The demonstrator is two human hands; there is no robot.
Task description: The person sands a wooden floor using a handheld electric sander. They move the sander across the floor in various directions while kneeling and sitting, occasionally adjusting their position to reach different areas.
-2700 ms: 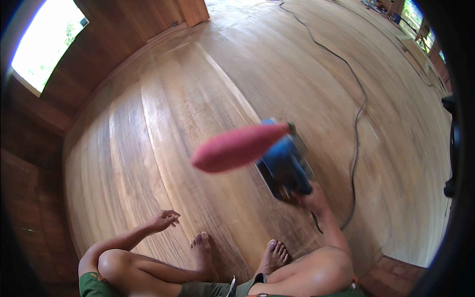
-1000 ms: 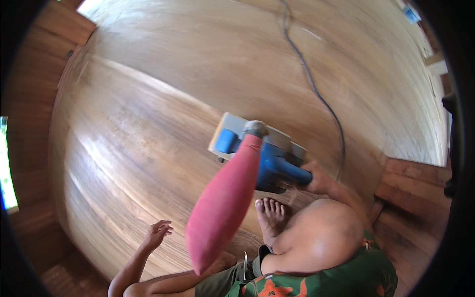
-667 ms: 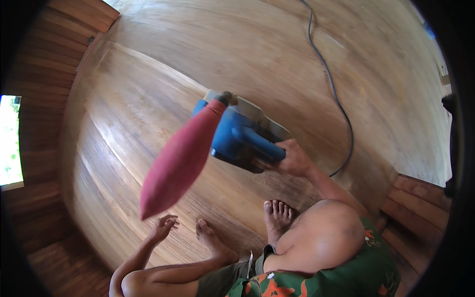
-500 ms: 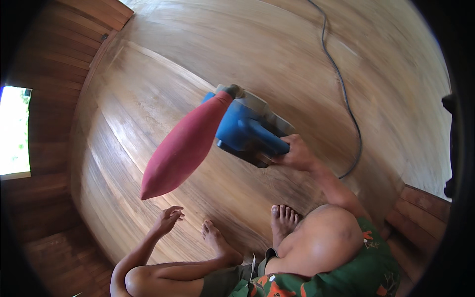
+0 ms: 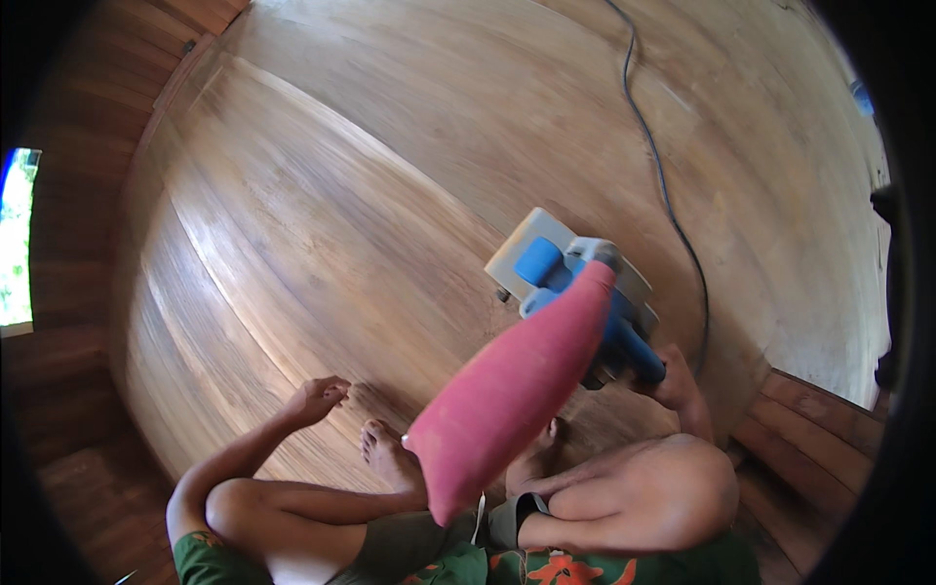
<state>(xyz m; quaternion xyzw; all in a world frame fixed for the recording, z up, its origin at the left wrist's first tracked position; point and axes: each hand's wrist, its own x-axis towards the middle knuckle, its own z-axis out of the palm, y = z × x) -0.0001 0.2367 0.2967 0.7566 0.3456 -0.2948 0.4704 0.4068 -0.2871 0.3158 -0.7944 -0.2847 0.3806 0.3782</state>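
Note:
A blue and silver power sander [image 5: 544, 258] rests on the wooden floor [image 5: 341, 244] right of centre, in front of me. Its long red dust bag [image 5: 507, 390] slants toward me, hiding part of the tool and my right foot. My right hand [image 5: 673, 380] is closed on the rear of its blue handle, partly hidden behind it. My left hand [image 5: 317, 400] hangs above the floor beside my bare left foot [image 5: 390, 453], fingers loosely apart with nothing in them.
A black cable [image 5: 668, 195] snakes across the floor on the right. Dark plank walls [image 5: 78, 117] curve along the left, with a bright opening [image 5: 15, 244]. Reddish boards [image 5: 809, 429] lie at the lower right, beside the pale floor surface. My bent knees frame the near edge.
The sander has moved right and toward me since half a second ago, and the dust bag has swung down toward my legs. My left hand has shifted slightly left and forward.

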